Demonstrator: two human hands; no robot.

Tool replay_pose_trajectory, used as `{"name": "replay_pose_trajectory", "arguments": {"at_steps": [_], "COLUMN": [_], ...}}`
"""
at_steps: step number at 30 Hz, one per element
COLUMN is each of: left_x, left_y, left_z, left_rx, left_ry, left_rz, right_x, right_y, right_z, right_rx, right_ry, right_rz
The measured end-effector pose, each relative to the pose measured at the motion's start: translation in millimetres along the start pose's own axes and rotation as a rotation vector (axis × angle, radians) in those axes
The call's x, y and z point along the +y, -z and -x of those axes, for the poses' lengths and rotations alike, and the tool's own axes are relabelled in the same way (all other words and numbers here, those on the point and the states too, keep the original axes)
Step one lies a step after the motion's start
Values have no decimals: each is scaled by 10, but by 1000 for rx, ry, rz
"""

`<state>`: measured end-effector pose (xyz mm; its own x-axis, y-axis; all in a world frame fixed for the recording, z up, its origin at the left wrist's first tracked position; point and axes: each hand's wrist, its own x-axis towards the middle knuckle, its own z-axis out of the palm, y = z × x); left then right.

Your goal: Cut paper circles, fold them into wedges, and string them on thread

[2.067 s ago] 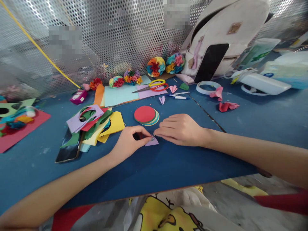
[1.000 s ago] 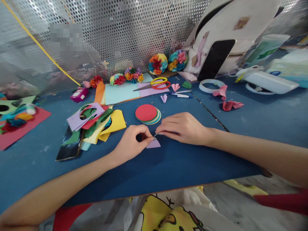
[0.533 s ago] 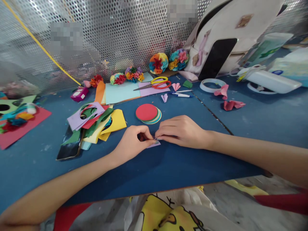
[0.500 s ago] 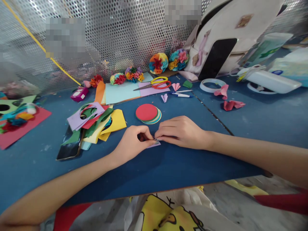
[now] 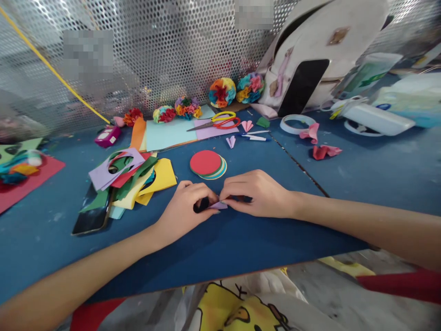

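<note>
Perforated metal sheeting [image 5: 165, 55] stands behind a blue surface [image 5: 262, 248]. Near its front edge, the left hand [image 5: 182, 211] and right hand [image 5: 257, 195] press close together, pinching a small lilac paper piece [image 5: 219, 206] between their fingertips. Just beyond lies a stack of coloured paper circles [image 5: 206, 165], with cut paper scraps [image 5: 158, 177] to the left.

Showing no readable words, brands or numbers anywhere: just a tiny blurred label on the magenta box [image 5: 107, 136], a tan patch on the white backpack [image 5: 320, 41], green printing on the packet [image 5: 368, 70] and a blue mark on the pale plastic bag [image 5: 406, 99], all staying too small or blurred to read.
</note>
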<state>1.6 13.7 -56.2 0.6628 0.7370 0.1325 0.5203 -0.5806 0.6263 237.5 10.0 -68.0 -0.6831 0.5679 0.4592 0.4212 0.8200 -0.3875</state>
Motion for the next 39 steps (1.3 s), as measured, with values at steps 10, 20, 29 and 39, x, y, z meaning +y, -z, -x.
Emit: {"name": "replay_pose_trajectory", "arguments": {"at_steps": [10, 20, 29, 39], "left_x": [13, 65, 33, 12], "left_y": [-11, -15, 3, -34], "left_z": [-34, -63, -56, -26], "left_rx": [-13, -15, -70, -62], "left_ry": [49, 124, 128, 132], "left_rz": [152, 173, 165, 139], "right_x": [7, -21, -40, -18], "right_y": [-22, -30, -24, -24], "right_z": [-3, -1, 8, 11], "right_rx": [-26, -93, -112, -126], "right_ry": [9, -44, -42, -35], "right_rz": [15, -64, -12, -59]}}
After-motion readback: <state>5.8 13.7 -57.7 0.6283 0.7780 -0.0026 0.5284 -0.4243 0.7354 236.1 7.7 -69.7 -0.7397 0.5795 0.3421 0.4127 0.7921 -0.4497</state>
